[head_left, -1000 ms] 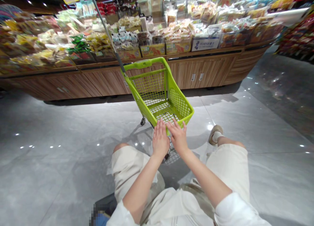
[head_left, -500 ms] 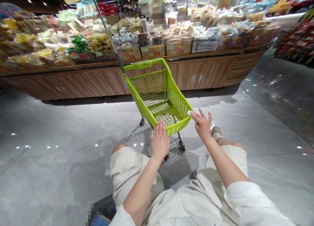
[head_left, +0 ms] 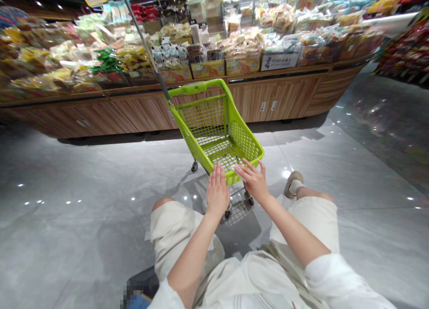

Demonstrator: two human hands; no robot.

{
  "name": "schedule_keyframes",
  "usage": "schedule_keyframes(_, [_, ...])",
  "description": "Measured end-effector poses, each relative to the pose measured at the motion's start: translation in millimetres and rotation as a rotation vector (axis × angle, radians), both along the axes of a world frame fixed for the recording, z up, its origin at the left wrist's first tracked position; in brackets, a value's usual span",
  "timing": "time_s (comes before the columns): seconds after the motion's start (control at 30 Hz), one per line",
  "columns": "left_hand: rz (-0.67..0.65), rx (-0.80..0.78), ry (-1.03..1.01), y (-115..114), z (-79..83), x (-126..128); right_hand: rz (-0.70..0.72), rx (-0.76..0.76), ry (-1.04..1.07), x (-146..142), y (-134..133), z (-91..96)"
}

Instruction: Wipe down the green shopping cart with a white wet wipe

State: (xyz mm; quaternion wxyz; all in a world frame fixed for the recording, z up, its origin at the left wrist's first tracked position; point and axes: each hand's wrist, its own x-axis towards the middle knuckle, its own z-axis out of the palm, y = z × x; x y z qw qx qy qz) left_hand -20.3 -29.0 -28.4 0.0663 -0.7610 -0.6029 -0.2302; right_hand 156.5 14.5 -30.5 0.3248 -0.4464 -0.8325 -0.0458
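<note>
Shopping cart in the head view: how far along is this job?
Done: little so far, as no goods show on the mesh floor of the lime-green shopping cart. In hand: the left hand and right hand are open at its near rim, steering it is not certain. Left: the packaged snacks stand stacked on the display ahead, untouched by either hand.

Both hands [head_left: 217, 193] on a lime-green shopping cart's [head_left: 243, 141] near rim

One head-worn view; it faces forward and down, from above.
</note>
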Motion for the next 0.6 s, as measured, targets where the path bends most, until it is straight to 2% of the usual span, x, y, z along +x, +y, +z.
schedule_keyframes(0.13, [0.007, -0.007, 0.0, 0.6, 2.9, 1.3, -0.197, -0.029, 0.032, 57.1, 29.6, -0.2])
schedule_keyframes(0.23, [0.011, -0.009, -0.003, 0.8, 3.3, 4.3, -0.28, -0.051, 0.09, 65.9, 36.9, 1.2])
schedule_keyframes(0.33, [0.023, -0.011, -0.014, 0.3, 3.3, 7.6, -0.265, -0.065, 0.116, 38.5, 23.5, 3.0])
schedule_keyframes(0.5, [0.034, -0.008, -0.023, -0.9, 2.0, 9.9, -0.114, -0.125, 0.099, -39.6, -17.3, 6.3])
schedule_keyframes(0.6, [0.042, 0.003, -0.01, -1.2, 0.6, 7.3, -0.019, -0.124, 0.096, -56.9, -26.6, 7.3])
